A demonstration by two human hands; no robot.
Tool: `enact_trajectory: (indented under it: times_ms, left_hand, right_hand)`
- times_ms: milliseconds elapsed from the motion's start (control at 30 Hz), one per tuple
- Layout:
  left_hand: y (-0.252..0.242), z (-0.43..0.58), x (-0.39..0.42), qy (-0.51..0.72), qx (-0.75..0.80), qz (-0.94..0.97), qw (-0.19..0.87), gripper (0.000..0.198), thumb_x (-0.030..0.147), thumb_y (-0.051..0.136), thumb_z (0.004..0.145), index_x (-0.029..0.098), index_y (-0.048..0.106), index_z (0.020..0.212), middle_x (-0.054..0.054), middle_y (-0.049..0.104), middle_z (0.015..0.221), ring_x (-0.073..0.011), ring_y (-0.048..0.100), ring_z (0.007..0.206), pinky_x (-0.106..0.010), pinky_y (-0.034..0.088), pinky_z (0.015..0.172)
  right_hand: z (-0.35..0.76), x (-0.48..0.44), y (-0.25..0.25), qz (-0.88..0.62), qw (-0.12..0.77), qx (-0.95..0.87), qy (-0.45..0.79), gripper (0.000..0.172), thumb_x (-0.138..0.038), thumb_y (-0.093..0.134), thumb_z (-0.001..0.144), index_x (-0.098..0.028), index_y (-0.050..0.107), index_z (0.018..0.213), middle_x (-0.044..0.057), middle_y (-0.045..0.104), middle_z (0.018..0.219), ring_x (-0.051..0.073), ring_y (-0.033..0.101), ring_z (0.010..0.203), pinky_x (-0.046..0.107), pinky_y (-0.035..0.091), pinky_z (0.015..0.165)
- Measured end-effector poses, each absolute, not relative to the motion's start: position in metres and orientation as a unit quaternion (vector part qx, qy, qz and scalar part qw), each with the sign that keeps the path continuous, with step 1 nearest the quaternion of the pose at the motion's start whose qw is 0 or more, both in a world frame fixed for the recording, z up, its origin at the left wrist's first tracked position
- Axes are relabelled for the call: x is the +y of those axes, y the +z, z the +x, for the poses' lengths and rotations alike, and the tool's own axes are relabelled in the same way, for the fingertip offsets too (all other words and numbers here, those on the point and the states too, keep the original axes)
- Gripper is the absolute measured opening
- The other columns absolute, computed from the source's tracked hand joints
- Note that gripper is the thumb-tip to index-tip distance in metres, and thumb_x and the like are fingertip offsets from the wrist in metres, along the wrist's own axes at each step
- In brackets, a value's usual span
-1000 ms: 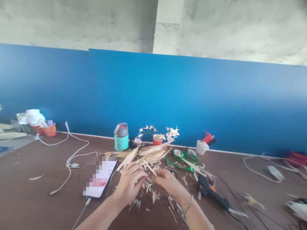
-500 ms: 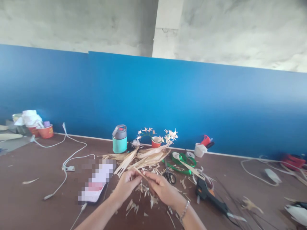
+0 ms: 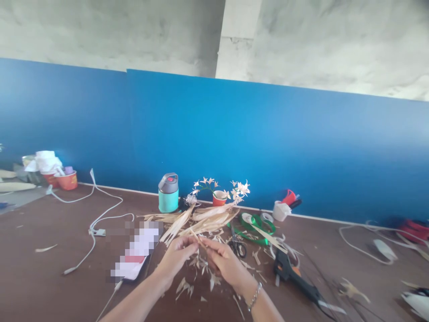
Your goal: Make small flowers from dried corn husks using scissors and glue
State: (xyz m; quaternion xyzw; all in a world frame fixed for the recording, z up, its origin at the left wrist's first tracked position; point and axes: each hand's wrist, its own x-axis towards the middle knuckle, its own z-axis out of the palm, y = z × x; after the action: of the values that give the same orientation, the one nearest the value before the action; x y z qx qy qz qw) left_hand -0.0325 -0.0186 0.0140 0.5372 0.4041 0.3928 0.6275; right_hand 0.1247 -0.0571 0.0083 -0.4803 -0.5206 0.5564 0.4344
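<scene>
A narrow strip of dried corn husk [image 3: 194, 233] is pinched at the fingertips of both hands, low over the table. My left hand [image 3: 177, 256] is closed on it from one side, thumb against fingers. From the other side my right hand [image 3: 224, 260] grips it too, its fingers curled; part of the strip is hidden behind them. Just beyond the hands lies a pile of dried husks [image 3: 211, 221]. Black scissors [image 3: 238, 248] rest right of my right hand. Small cut husk petals [image 3: 214, 281] are scattered beneath the hands.
Husk flowers [image 3: 239, 190] stand in a red paper cup [image 3: 219, 201] by the blue partition [image 3: 268, 147]. A teal flask [image 3: 168, 200] is to their left. Green ribbon [image 3: 258, 227] and a glue gun [image 3: 295, 279] lie to the right, a phone [image 3: 137, 250] and white cables [image 3: 95, 228] left.
The view has shifted slightly. My right fingers have curled more tightly around the husk strip, and its exposed end points up between the hands. Objects on the table stay in place.
</scene>
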Motion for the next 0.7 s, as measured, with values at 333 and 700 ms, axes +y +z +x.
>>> enact_trajectory:
  times_ms: [333,700]
  left_hand:
    - [0.014,-0.031,-0.019,0.425,0.407,0.542,0.600,0.018,0.034,0.060,0.064,0.016,0.058,0.062,0.003,0.050,0.059,-0.0121,0.044,0.061,-0.024,0.034,0.061]
    - [0.023,-0.033,-0.024,0.411,0.419,0.563,0.583,0.023,0.039,0.060,0.068,0.017,0.057,0.064,0.003,0.050,0.058,-0.0118,0.042,0.056,-0.024,0.033,0.057]
  right_hand:
    - [0.123,-0.058,0.010,-0.469,0.443,-0.623,0.442,0.041,-0.041,0.053,0.082,-0.021,0.063,0.115,0.006,0.070,0.083,0.021,0.064,0.086,0.034,0.048,0.082]
    - [0.148,-0.051,0.008,-0.603,0.504,-0.580,0.215,0.042,-0.031,0.040,0.086,-0.016,0.054,0.123,0.010,0.068,0.094,0.020,0.063,0.080,0.030,0.048,0.073]
